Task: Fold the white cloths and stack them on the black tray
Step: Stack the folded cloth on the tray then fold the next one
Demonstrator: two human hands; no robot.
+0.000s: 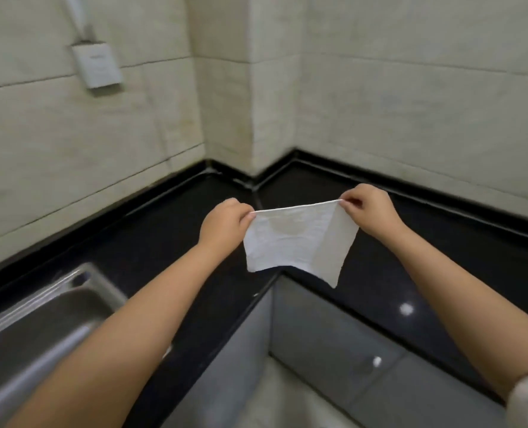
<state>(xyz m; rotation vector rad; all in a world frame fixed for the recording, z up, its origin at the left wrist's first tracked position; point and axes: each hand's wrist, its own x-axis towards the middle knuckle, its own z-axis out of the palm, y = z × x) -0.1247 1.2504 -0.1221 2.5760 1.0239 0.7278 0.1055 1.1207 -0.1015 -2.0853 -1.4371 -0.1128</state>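
While both arms reach forward over the inner corner of the black countertop [170, 230], a white cloth [299, 239] hangs in the air between the two hands, clear of the counter surface. Left hand [225, 225]: thumb and fingers pinch the cloth's upper left corner. Right hand [369, 208]: thumb and fingers pinch the upper right corner. The hands are held apart, at 9 and 3 o'clock of the cloth, with its top edge pulled taut between them. The cloth's right portion is doubled over, showing a vertical crease; its lowest corner points toward 5 o'clock. A stainless steel sink [49, 319] is set into the counter at 8 o'clock of the cloth. A white wall socket [97, 64] with a plug and cable sits on the tiled wall [411, 103] at 11 o'clock. Grey cabinet fronts [333, 335] lie below the counter edge at 6 o'clock.
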